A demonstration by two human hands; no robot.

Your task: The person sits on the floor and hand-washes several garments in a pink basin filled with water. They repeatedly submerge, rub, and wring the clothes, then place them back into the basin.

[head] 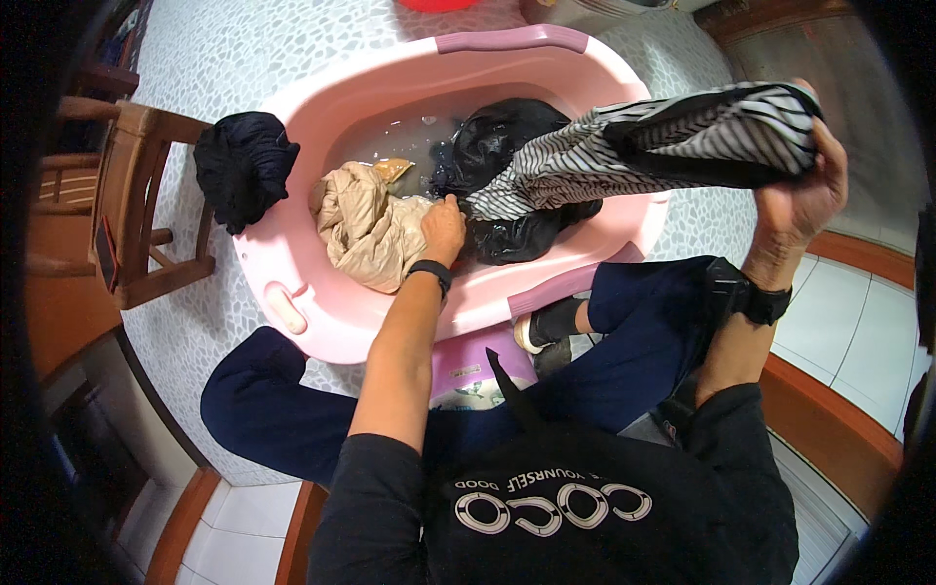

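Observation:
Raised at the right, my right hand (804, 175) grips one end of a black-and-white striped garment (578, 157), stretched out over a pink plastic tub (395, 73). My left hand (444, 228) is closed at the garment's lower end, low in the tub; its fingertips are partly hidden. Beside that hand a beige garment (365, 227) lies in the water, with a small yellowish piece (393, 169) behind it. Wet black clothing (512, 139) sits in the water under the striped cloth. A dark bundled garment (247, 168) hangs over the tub's left rim.
A wooden chair (146, 197) stands left of the tub. In front of my body is a purple container or stool (479, 358), beneath the tub's near edge. Part of a red basin (437, 3) shows at the top. A pink drain plug or fitting (285, 308) is on the rim.

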